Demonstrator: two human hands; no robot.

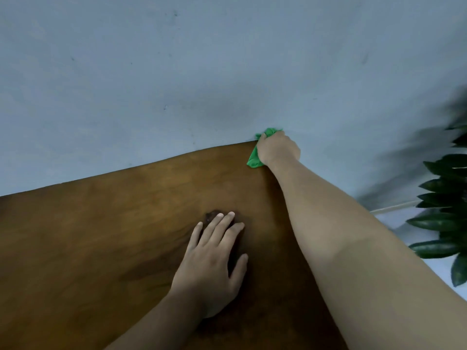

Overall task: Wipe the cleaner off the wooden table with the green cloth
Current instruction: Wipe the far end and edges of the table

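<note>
Right hand grips the bunched green cloth at the far corner of the wooden table, next to the wall. Left hand lies flat on the tabletop, fingers straight, bracing. Judgement: cloth is light, soft and limp, so hold it as a wad under the palm; loose edges would fold under. Cleaner film is not discernible.
</note>
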